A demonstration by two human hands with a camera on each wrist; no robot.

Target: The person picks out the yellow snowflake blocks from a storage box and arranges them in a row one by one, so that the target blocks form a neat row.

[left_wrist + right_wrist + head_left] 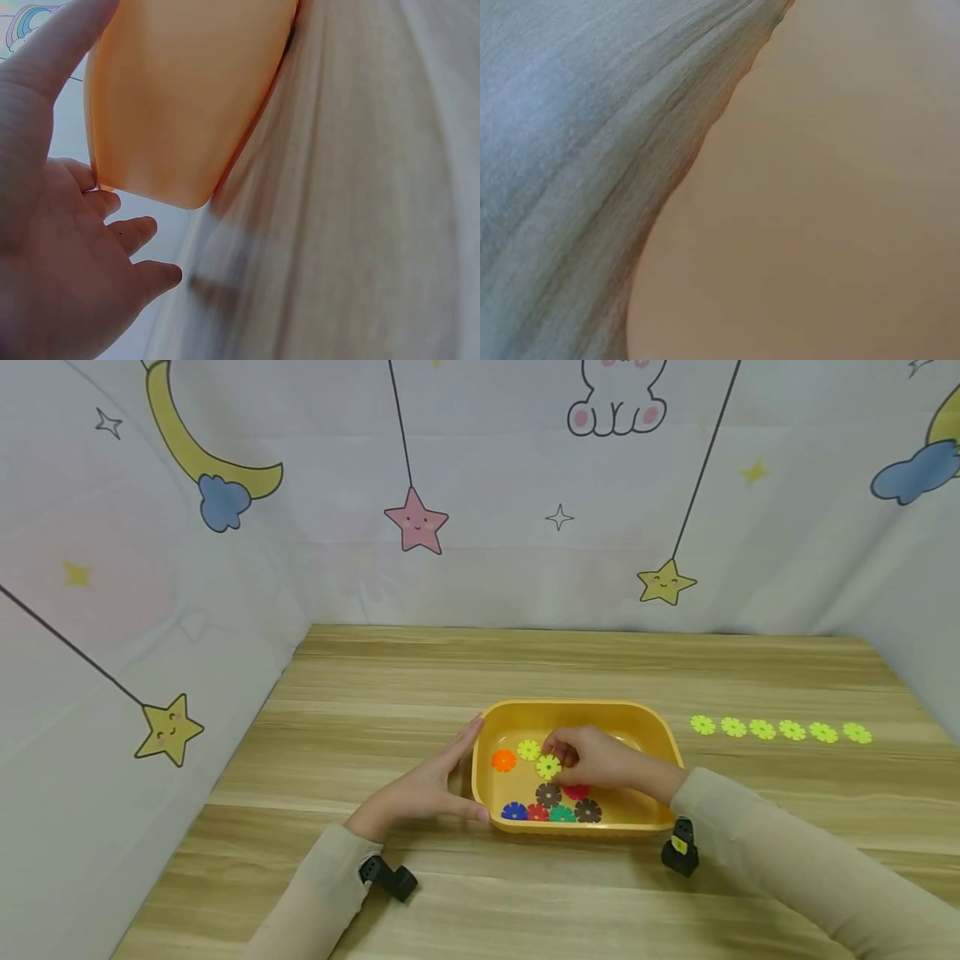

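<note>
A yellow-orange plastic basin [577, 828] stands on the wooden table with notched flower-shaped plastic discs inside. My left hand [423, 789] rests against its left end, thumb and fingers spread along the rim; in the left wrist view those fingers [135, 234] touch the basin's corner. Reaching into the basin, my right hand [600, 758] pinches a yellow-green disc [548, 767] at its fingertips. Another yellow-green disc [528, 750] and an orange disc [504, 761] lie to the left. Below are a brown disc [548, 795] and a partly covered pink-red disc [577, 792].
Along the basin's near wall lie a blue disc [514, 811], a red disc [537, 812], a green disc [562, 814] and a second brown disc [588, 811]. Several yellow-green discs [762, 729] form a row right of the basin. A printed curtain [495, 585] hangs behind the table.
</note>
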